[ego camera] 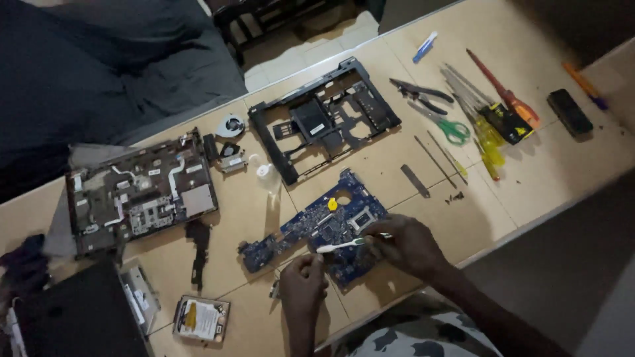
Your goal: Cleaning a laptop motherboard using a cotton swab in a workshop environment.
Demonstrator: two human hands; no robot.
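Note:
A blue laptop motherboard lies on the wooden table near its front edge. My right hand grips a white and green toothbrush by the handle, its head lying across the board's near edge. My left hand rests closed at the board's near left edge, thumb by the brush's tip; whether it pinches the board is unclear.
Black laptop base frame at the back centre. Opened laptop chassis at left. Hard drive near the front left. Fan, pliers, green scissors, several screwdrivers and a black block at right.

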